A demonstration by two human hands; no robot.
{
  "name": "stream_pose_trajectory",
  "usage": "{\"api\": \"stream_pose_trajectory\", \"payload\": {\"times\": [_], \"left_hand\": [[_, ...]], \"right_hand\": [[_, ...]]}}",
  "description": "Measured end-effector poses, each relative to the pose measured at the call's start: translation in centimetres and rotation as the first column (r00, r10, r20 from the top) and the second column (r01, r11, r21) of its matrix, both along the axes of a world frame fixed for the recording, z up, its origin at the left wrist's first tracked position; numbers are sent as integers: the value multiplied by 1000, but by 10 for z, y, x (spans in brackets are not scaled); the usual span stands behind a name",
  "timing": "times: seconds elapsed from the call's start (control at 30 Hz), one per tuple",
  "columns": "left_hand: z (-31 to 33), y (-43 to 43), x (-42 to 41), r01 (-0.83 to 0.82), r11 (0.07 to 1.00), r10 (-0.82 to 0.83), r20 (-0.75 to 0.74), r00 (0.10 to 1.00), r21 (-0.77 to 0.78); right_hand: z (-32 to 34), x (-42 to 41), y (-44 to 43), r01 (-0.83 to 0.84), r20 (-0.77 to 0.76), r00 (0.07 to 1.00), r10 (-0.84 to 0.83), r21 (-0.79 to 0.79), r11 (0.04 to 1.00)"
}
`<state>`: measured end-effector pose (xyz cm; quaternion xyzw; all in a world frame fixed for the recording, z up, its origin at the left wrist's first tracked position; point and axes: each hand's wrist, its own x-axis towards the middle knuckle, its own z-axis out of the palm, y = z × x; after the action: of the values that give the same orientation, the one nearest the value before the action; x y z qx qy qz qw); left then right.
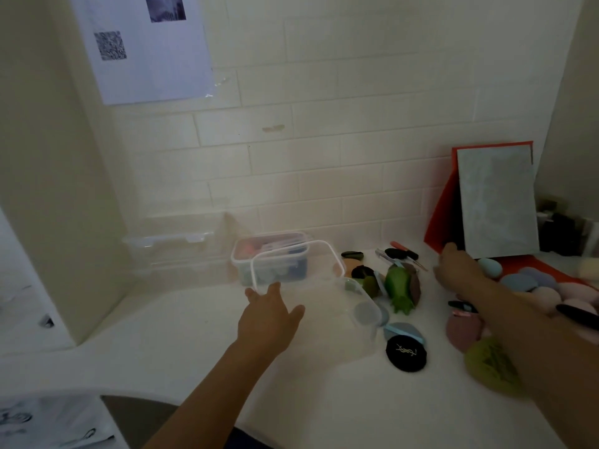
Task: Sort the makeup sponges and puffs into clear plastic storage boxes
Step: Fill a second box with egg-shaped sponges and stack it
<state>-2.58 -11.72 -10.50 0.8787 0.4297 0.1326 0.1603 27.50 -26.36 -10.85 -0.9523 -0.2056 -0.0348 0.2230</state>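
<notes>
Evidently a clear box (301, 268) was touched by the left hand (269, 319), fingers spread; the right hand's (453, 268) grip was blurred.

Holding the left hand (269, 314) out over the table (181, 338), fingers touching the near rim of a tilted empty box (301, 265); grip too blurred to tell. Looking past it at a filled box (270, 257) with pink and blue pieces inside, and farther left at clear lids (168, 239) leaning on the wall. Holding the right hand (457, 268) low at the foot of a red mirror (497, 202), fingers bent down, hold unclear. Framing between the hands a green sponge (400, 286) and a black puff (405, 351). Partly covering a pink puff (462, 330) and an olive puff (486, 361) with the right forearm. Crossing in front of a red tray (534, 265) crowded with pale puffs.
</notes>
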Motion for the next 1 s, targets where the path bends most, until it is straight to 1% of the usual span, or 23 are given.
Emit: {"api": "stream_pose_trajectory", "payload": {"times": [0.03, 0.1, 0.17, 0.2, 0.27, 0.3, 0.33, 0.37, 0.43, 0.5, 0.53, 0.57, 0.6, 0.7, 0.77, 0.83, 0.87, 0.9, 0.97, 1.0], "left_hand": [[0, 0, 0, -2, 1000, 2, 8, 1000, 0], [1, -1, 1, -7, 1000, 7, 26, 1000, -4], [2, -3, 1, -8, 1000, 9, 41, 999, -20], [4, -4, 0, -8, 999, 10, 51, 999, -38], [6, -7, -1, 9, 997, -2, 93, 996, -71], [8, -10, -3, 31, 996, -19, 133, 991, -88], [9, -11, -4, 50, 992, -26, 197, 980, -117], [9, -11, -5, 59, 987, -14, 288, 958, -150], [10, -12, -7, 66, 948, 98, 481, 871, -311], [7, -14, -8, 144, 851, 246, 626, 740, -505], [5, -16, -10, 187, 798, 315, 662, 680, -572], [4, -18, -12, 224, 764, 355, 684, 638, -605], [3, -19, -14, 237, 754, 360, 686, 632, -613], [4, -23, -13, 213, 802, 289, 675, 679, -557], [2, -24, -9, 206, 854, 192, 657, 729, -478], [-1, -23, -7, 212, 891, 95, 621, 778, -402], [-2, -22, -6, 217, 887, 86, 607, 790, -408], [0, -21, -6, 230, 863, 100, 600, 794, -449], [4, -16, -5, 237, 826, 124, 575, 809, -512], [6, -14, -4, 231, 823, 111, 547, 830, -518]], "right_hand": [[5, -7, -1, 7, -2, 1000, -7, 40, 999], [23, -29, 0, -46, -21, 999, 49, 126, 991], [45, -58, 4, -186, -32, 980, 198, 222, 957], [56, -76, 6, -287, -26, 952, 306, 277, 917], [72, -119, 8, -481, -4, 857, 516, 353, 802], [75, -139, 11, -541, 2, 814, 580, 363, 759], [75, -158, 14, -577, 6, 788, 616, 355, 735], [72, -175, 18, -600, 11, 773, 635, 339, 724], [59, -198, 28, -615, -12, 764, 646, 292, 733], [47, -213, 36, -607, -117, 753, 648, 259, 751], [43, -218, 40, -605, -161, 749, 642, 227, 763], [40, -223, 44, -606, -180, 755, 630, 177, 776], [39, -226, 48, -603, -172, 770, 614, 116, 789], [36, -230, 63, -606, -110, 790, 603, 4, 796], [34, -231, 75, -611, -75, 792, 607, -81, 787], [30, -229, 85, -601, -56, 798, 600, -127, 789], [28, -228, 88, -593, -53, 804, 593, -143, 792], [26, -226, 89, -586, -49, 809, 586, -151, 796], [25, -225, 86, -580, -36, 814, 580, -119, 806], [26, -224, 84, -587, -34, 809, 587, -100, 803]]}}
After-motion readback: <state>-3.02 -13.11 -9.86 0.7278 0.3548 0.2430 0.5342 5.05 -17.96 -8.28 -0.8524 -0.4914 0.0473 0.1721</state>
